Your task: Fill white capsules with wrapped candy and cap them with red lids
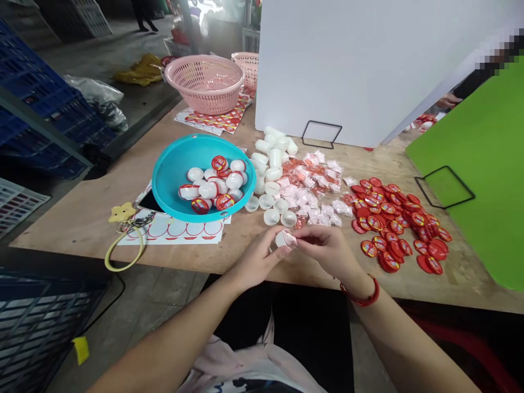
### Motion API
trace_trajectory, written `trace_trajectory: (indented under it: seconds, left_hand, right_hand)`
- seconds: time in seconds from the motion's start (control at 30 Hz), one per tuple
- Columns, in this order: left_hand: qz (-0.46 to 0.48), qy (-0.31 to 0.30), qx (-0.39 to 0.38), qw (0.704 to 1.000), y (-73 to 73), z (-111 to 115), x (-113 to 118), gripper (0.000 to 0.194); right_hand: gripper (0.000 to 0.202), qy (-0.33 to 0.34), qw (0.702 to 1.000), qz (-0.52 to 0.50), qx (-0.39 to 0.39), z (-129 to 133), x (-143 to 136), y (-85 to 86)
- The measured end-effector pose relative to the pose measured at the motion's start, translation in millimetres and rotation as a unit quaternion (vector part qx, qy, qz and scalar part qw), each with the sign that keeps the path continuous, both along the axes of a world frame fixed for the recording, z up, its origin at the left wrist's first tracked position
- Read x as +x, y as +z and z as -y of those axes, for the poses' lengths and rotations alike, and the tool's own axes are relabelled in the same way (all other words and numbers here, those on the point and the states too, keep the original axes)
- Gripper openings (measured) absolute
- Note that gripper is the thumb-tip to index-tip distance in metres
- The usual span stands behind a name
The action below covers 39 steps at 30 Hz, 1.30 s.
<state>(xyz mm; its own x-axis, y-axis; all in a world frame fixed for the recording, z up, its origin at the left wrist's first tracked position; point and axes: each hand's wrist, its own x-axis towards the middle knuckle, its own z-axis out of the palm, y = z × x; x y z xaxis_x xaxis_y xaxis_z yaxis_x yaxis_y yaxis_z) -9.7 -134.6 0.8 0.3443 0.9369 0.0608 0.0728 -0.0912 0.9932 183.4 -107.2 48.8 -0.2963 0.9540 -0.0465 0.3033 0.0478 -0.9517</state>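
Note:
My left hand is closed round a small white cup near the table's front edge. The fingers of my right hand pinch a small pale pink packet at the cup's mouth. Just beyond my hands stand several open white cups, with more of them stacked behind. Pink and red packets are heaped to their right. Many red round lids with printed stickers lie farther right. A blue bowl on the left holds several white cups closed with red lids.
A pink basket stands on sticker sheets at the back left. White and green panels on black wire stands rise behind and at the right. A yellow key ring lies at the left, by a phone partly under the bowl.

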Motion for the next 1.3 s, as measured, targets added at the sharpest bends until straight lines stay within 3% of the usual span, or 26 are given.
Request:
trace_trajectory:
  seconds: [0.13,0.27,0.4,0.47,0.57,0.67,0.77,0.93,1.13,1.3]
  left_hand:
    - [0.001,-0.009,-0.021,1.000,-1.4,-0.6,-0.8,0.041]
    - [0.033,-0.006,-0.031,0.999,-2.7,-1.9,-2.8,0.038]
    - [0.077,0.018,-0.058,0.995,-6.0,-3.9,-6.6,0.042]
    - [0.091,0.029,-0.067,0.993,-7.2,-5.4,-8.3,0.045]
    - [0.106,0.029,-0.065,0.992,-6.6,-7.3,-9.1,0.048]
    - [0.121,0.033,-0.059,0.990,-3.8,-6.8,-8.0,0.049]
    - [0.114,0.035,-0.051,0.991,-1.7,-4.4,-6.7,0.054]
    - [0.123,0.009,-0.072,0.990,-2.4,-2.5,-6.5,0.057]
    - [0.127,0.000,-0.077,0.989,-3.3,-2.7,-8.0,0.056]
    - [0.103,-0.014,-0.070,0.992,-3.7,-1.3,-10.4,0.054]
  right_hand:
    - [0.008,-0.022,0.986,0.088,0.138,5.7,-8.9,-5.9]
    - [0.019,0.056,0.938,0.192,0.284,8.6,-15.8,2.3]
    - [0.018,0.220,0.915,0.204,0.269,12.5,-12.7,22.1]
    - [0.032,0.256,0.921,0.191,0.223,16.1,-7.9,27.2]
    - [0.057,0.247,0.946,0.146,0.154,22.8,-0.7,24.4]
    - [0.062,0.252,0.950,0.137,0.124,28.7,2.9,16.6]
    - [0.052,0.227,0.952,0.127,0.165,32.4,2.4,10.0]
    - [0.044,0.118,0.974,0.074,0.181,35.2,-2.5,2.9]
    - [0.026,0.009,0.968,0.034,0.247,31.4,-13.0,8.5]
    - [0.021,0.006,0.968,0.081,0.237,24.5,-24.6,11.6]
